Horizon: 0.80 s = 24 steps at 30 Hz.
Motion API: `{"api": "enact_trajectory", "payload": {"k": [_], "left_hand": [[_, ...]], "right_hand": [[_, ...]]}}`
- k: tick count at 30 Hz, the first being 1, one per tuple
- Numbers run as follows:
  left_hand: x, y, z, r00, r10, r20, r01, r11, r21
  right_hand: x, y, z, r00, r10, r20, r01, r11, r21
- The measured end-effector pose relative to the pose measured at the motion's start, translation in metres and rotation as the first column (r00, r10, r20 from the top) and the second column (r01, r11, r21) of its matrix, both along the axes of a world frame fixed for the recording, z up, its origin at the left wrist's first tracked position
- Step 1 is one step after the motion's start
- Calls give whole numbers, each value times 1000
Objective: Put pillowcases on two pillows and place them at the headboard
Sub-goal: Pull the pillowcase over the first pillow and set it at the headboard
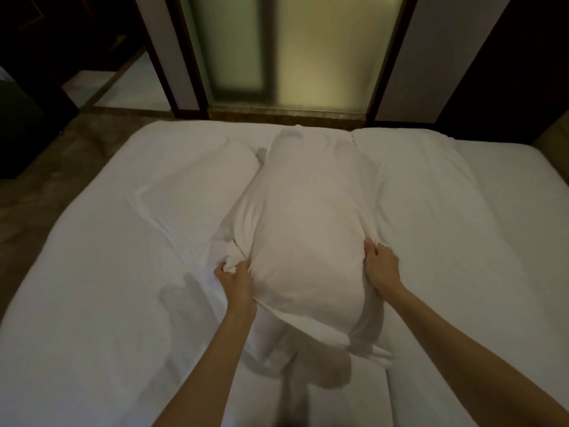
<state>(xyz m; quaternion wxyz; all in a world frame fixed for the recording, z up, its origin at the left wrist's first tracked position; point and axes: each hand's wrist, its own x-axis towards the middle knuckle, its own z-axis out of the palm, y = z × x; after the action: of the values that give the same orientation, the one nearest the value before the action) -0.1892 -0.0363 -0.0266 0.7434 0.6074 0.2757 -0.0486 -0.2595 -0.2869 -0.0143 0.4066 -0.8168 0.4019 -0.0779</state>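
Note:
A white pillow (pixel 308 229) inside a thin white pillowcase is held up lengthwise over the middle of the bed (pixel 92 288). My left hand (pixel 235 283) is shut on bunched pillowcase cloth at its left side. My right hand (pixel 380 265) grips the pillowcase edge on the right side. The case's loose open end (pixel 369 349) hangs below my hands. A second white pillow (pixel 197 180) lies flat on the bed to the left. Another white padded shape (pixel 415 180) lies to the right; whether it is a pillow or a folded duvet is unclear.
Beyond the bed's far edge stands a frosted glass panel (pixel 292 50) in a dark frame. Brownish floor (pixel 46 167) runs along the bed's left side, and dark furniture (pixel 27 103) stands at the far left. No headboard is in sight.

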Motion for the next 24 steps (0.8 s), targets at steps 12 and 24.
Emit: {"api": "enact_trajectory", "payload": {"k": [12, 24], "left_hand": [[-156, -51, -28, 988, 90, -129, -82, 995, 64], [-182, -22, -10, 878, -226, -422, 304, 945, 124]], "right_hand": [[-127, -58, -14, 987, 109, -119, -122, 987, -105], [-176, -65, -43, 983, 113, -147, -110, 994, 28]]}}
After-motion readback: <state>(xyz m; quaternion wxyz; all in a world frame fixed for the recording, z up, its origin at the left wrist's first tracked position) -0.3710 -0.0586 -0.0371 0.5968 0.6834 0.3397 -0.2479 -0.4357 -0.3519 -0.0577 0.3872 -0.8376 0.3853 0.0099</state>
